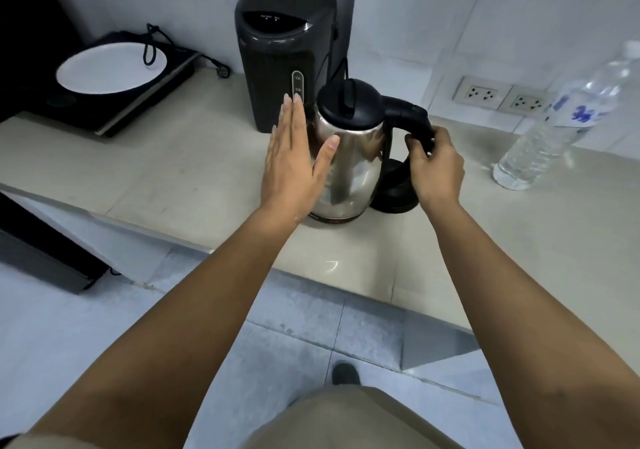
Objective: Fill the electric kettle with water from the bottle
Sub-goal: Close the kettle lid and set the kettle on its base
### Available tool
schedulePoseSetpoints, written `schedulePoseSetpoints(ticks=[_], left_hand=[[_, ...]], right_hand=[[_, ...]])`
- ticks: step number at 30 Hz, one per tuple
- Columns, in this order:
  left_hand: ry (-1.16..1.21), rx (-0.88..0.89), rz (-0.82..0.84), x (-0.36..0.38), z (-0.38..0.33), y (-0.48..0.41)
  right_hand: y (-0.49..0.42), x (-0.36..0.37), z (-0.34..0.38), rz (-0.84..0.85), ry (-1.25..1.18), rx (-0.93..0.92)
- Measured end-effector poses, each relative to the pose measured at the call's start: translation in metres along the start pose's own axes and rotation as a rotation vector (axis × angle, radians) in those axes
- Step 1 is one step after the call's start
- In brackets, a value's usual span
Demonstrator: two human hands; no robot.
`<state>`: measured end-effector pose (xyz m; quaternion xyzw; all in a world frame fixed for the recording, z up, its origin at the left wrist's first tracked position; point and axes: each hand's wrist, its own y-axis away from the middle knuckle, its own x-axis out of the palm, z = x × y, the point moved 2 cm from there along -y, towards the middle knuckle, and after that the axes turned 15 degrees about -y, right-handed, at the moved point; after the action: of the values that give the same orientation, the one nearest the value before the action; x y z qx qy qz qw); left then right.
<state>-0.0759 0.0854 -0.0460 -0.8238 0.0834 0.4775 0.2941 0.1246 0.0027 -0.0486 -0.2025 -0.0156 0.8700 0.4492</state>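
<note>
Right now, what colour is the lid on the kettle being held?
Black. The lid tops a shiny steel electric kettle, clearest in the head view.

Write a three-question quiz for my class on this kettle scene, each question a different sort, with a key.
1. True or false: the kettle has its lid shut.
2. Which hand grips the kettle's handle? A) left hand B) right hand
3. Fill in: the bottle stands on the counter to the kettle's ____.

Key: 1 true; 2 B; 3 right.
</note>
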Motion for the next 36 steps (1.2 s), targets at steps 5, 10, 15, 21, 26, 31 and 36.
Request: schedulePoseSetpoints(ticks=[5,10,15,21,26,31,36], left_hand=[[-0.023,0.085,0.048,0.016,-0.028,-0.018],[-0.071,0.136,0.109,0.039,-0.05,-0.04],[-0.159,0.133,0.145,0.064,-0.065,-0.062],[-0.226,0.101,0.138,0.087,-0.076,-0.079],[-0.236,0.086,0.179,0.1,-0.078,-0.085],[-0.232,0.091,0.179,0.104,-0.083,-0.09],[-0.211,0.119,0.177,0.104,-0.086,-0.086]], right_hand=[[-0.015,-0.033,-0.005,-0.098,-0.028,0.017],[-0.032,-0.053,-0.019,-0.17,0.001,0.046],[-0.06,-0.06,-0.036,-0.187,0.009,0.065],[-0.092,-0.058,-0.051,-0.145,0.006,0.069],[-0.104,-0.057,-0.067,-0.112,0.0,0.074],[-0.111,-0.057,-0.074,-0.109,-0.017,0.087],[-0.109,-0.061,-0.08,-0.119,-0.025,0.101]])
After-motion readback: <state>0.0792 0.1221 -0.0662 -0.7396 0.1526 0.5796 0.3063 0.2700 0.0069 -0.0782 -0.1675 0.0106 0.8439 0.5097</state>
